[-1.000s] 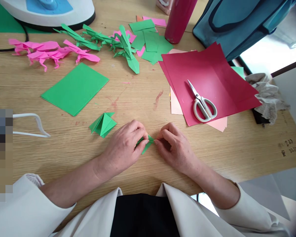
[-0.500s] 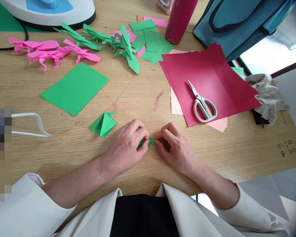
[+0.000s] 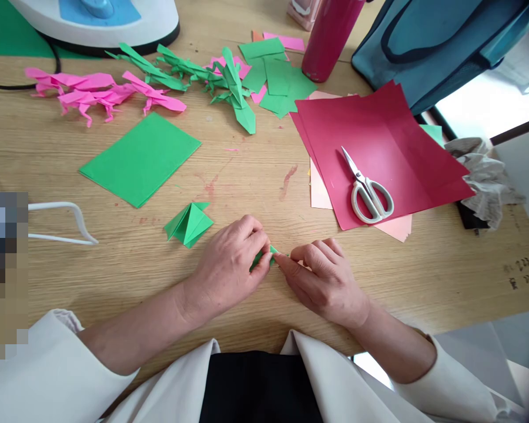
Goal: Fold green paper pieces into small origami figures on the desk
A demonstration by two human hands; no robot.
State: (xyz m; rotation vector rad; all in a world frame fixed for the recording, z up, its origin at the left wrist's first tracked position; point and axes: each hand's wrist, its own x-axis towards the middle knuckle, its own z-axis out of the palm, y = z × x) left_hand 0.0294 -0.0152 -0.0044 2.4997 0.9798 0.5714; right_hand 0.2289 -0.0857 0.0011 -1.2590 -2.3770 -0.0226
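Observation:
A small folded green paper piece point(image 3: 256, 260) is pinched between the thumb and fingers of my left hand point(image 3: 229, 264), which hides most of it. My right hand point(image 3: 324, 282) has its thumb and forefinger closed at the right tip of the same piece. Left of my hands stands a pleated green paper form point(image 3: 188, 224). Farther back lies a flat green paper square point(image 3: 141, 160). White-handled scissors point(image 3: 365, 187), blades closed, rest on red paper sheets point(image 3: 405, 141) to the right.
Pink origami animals point(image 3: 83, 94) and green origami animals point(image 3: 235, 94) line the back, near a white iron point(image 3: 110, 23). Green paper pieces point(image 3: 277, 76), a red bottle point(image 3: 330, 41) and a blue bag point(image 3: 432, 47) stand behind. Crumpled tissue point(image 3: 485, 182) lies at far right.
My right hand has turned and shifted slightly right and down, its fingers now pointing more to the left at the paper's tip. The whole view has drifted a little.

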